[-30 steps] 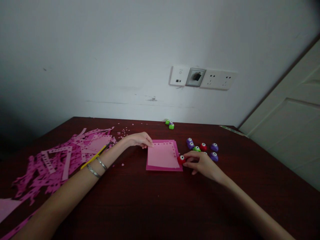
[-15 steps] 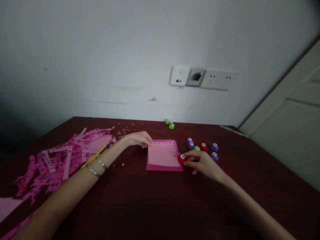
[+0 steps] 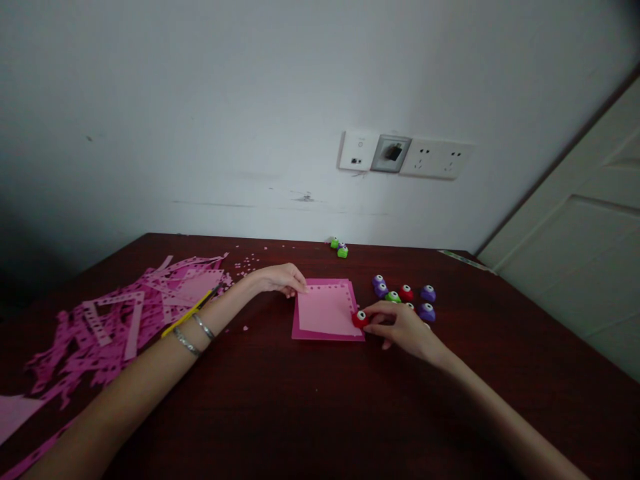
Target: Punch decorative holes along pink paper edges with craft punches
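My left hand (image 3: 283, 278) pinches the upper left corner of a light pink sheet of paper (image 3: 324, 312). Small holes run along that sheet's top edge and down its right side. Beneath it lies a darker pink sheet (image 3: 306, 335), showing at the borders. A red craft punch (image 3: 360, 319) sits at the right edge of the light sheet, gripped by the thumb and fingers of my right hand (image 3: 397, 326). Just beyond this hand stand more punches: a purple pair (image 3: 381, 291), a green one (image 3: 393, 297) and a red one (image 3: 406, 293).
A heap of punched pink paper strips (image 3: 135, 313) covers the left of the dark table (image 3: 300, 427), with a yellow cutter (image 3: 193, 311) on it. Tiny paper bits (image 3: 245, 263) lie scattered nearby. Small green punches (image 3: 343, 253) stand by the wall, below the sockets (image 3: 435, 160).
The red punch and my right hand have shifted slightly left along the sheet's right edge. My left hand stays at the upper left corner, almost still.
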The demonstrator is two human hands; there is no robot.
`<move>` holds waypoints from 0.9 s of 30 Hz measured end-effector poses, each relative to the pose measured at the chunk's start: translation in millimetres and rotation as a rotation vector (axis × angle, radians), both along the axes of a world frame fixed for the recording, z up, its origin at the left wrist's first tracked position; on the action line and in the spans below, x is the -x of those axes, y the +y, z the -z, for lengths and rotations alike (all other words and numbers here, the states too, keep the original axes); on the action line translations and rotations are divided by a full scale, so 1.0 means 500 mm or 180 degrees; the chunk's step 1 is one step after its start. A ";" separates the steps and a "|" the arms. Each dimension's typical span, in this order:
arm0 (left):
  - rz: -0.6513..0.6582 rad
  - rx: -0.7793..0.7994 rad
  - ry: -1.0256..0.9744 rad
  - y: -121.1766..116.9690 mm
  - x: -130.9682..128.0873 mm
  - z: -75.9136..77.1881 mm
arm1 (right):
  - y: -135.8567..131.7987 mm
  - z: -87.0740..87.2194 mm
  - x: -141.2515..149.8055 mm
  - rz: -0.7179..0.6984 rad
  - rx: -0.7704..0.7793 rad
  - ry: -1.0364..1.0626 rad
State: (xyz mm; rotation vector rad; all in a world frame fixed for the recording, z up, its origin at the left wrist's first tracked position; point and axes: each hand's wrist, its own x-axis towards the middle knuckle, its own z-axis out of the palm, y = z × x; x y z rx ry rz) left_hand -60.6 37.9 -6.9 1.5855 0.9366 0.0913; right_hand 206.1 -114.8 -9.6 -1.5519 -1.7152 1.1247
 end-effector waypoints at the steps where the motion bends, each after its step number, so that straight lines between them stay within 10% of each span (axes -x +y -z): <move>1: 0.0000 0.0005 -0.0001 -0.001 -0.002 0.002 | 0.002 0.007 -0.001 -0.0003 -0.0018 -0.0039; 14: -0.0003 -0.0494 0.0223 -0.016 -0.027 0.021 | 0.009 0.052 -0.003 -0.0135 -0.0276 -0.0366; 27: 0.0010 -0.2634 0.1588 -0.058 -0.048 -0.005 | -0.003 0.009 0.002 0.0036 0.0186 -0.0148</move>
